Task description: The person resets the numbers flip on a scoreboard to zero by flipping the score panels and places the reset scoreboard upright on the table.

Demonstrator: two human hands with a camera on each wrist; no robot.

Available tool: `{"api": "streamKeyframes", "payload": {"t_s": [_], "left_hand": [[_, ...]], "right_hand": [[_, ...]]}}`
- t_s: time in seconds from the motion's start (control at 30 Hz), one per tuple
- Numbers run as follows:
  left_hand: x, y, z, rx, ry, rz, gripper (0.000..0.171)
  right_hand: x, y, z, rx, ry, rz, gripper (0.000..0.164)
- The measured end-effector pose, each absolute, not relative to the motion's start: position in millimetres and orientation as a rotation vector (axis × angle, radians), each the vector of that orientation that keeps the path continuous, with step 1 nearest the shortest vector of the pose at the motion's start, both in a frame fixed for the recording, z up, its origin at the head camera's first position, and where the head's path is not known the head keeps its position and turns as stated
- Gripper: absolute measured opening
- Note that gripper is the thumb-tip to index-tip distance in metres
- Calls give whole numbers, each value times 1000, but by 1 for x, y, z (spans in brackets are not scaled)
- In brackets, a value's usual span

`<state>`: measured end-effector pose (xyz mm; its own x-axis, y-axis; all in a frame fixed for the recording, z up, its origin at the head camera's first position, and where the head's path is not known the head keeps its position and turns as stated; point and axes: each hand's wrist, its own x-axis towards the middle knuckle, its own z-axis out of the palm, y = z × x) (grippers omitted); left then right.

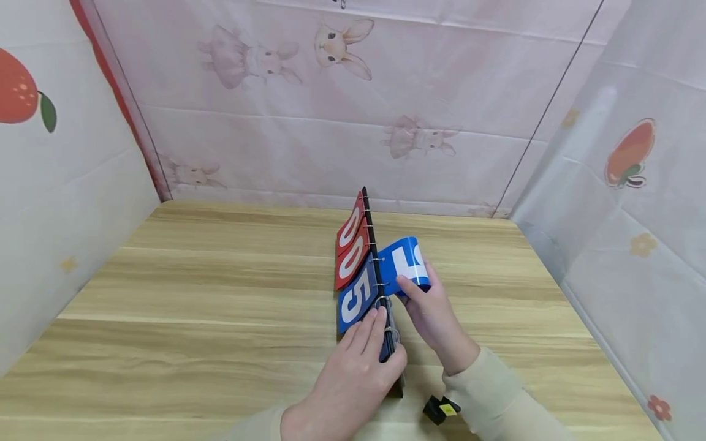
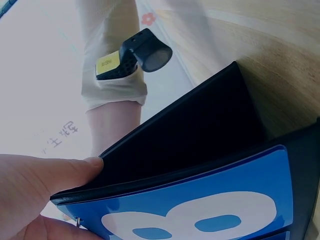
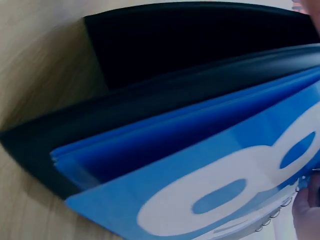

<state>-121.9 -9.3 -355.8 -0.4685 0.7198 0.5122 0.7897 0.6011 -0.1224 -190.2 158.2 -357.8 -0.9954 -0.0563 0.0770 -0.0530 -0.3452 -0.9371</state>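
A tabletop flip scoreboard with a black folding stand (image 2: 195,125) stands on the table, running away from me in the head view. Two red cards showing 0 (image 1: 351,257) hang at its far left side, with a blue 5 card (image 1: 358,297) nearer. My left hand (image 1: 353,370) grips the near end, fingers over the ringed top edge, thumb on the black cover. On the right side, my right hand (image 1: 432,318) pinches a blue number card (image 1: 393,264) that curls upward from its rings. A blue 8 card (image 3: 200,190) fills the lower right wrist view.
The scoreboard rests on a wood-grain table (image 1: 220,294). Fabric curtains with rabbit and fruit prints enclose its back (image 1: 309,153) and sides. A black wrist camera (image 1: 436,409) with a yellow label is on the right forearm.
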Motion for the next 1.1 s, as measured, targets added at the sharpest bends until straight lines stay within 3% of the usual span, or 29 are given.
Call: {"api": "streamKeyframes", "payload": {"t_s": [0.23, 0.33, 0.4, 0.47, 0.6, 0.67, 0.77, 0.9, 1.0, 1.1], "left_hand": [[-122, -8, -358, -1167, -2251, -182, 16], [-123, -8, -360, -1154, -2197, -191, 4], [-124, -7, -361, -1138, -2141, -189, 17], [-124, -7, -361, -1135, -2120, -186, 27], [-124, -7, -359, -1159, -2174, -170, 6], [-123, -8, -358, -1173, -2209, -166, 14], [-124, -8, -358, -1155, -2180, -151, 7], [-124, -9, -360, -1134, -2143, -138, 32], [-124, -10, -360, -1157, -2171, -154, 24], [-123, -10, -359, -1171, -2173, -163, 10]], "right_hand": [[-191, 156, -363, -248, 1788, -2655, 72], [-192, 155, -364, -427, 1869, -2602, 74], [-193, 153, -364, -587, 2016, -2472, 74], [-194, 152, -363, -752, 2222, -2288, 71], [-190, 149, -350, -964, 2619, -1882, 55], [-192, 149, -347, -1062, 2732, -1720, 48], [-200, 150, -348, -1240, 2856, -1454, 37], [-214, 151, -353, -1441, 2974, -1161, 55], [-217, 153, -353, -1489, 2969, -1183, 64], [-217, 156, -354, -1474, 2907, -1314, 62]]}}
